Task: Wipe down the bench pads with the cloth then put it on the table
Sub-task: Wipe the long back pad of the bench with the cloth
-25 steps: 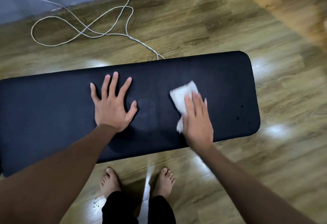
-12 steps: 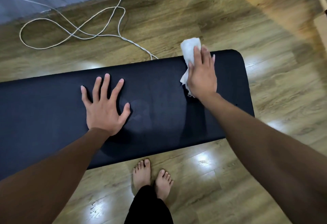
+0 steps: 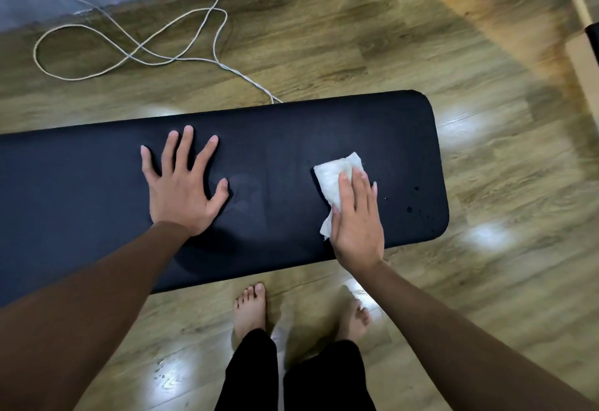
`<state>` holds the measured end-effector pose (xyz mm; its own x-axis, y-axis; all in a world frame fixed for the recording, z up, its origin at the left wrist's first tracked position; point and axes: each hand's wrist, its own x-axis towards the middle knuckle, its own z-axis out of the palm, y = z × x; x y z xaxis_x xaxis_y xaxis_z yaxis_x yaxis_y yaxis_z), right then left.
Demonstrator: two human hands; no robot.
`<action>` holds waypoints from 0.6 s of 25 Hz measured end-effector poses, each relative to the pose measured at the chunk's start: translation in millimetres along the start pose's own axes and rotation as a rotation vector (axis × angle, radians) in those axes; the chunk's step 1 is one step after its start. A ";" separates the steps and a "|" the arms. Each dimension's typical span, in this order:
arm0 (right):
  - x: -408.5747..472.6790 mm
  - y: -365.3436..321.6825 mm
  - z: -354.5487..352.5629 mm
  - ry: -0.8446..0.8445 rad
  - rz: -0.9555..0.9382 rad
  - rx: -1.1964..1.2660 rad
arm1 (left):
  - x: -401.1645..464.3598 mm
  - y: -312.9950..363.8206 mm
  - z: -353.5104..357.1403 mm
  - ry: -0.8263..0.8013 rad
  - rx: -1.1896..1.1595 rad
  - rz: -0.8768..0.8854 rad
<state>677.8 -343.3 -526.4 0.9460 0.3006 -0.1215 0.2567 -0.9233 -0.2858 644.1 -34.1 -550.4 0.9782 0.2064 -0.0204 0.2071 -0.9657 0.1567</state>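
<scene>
Mid-wipe | your R hand (image 3: 356, 216) flat, pressing cloth (image 3: 334, 177) on surface (image 3: 97, 200) | L hand (image 3: 181, 190) splayed, empty | drops (image 3: 410, 209) unwiped at R end; table step pending

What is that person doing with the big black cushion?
A person is wiping a black bench pad with a white cloth. The right hand presses the cloth flat against the pad near its right end. The left hand rests on the pad with its fingers spread. The cloth has not yet gone to a table, so the wiping is not finished.
</scene>
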 end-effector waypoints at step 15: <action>71.3 38.6 -23.6 0.045 -0.107 0.015 | 16.2 145.4 18.1 0.034 -0.030 -0.111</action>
<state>759.8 -363.2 -523.8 0.9212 0.3862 -0.0469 0.3544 -0.8826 -0.3088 690.4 -174.1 -545.8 0.9480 0.3181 -0.0055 0.3136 -0.9314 0.1849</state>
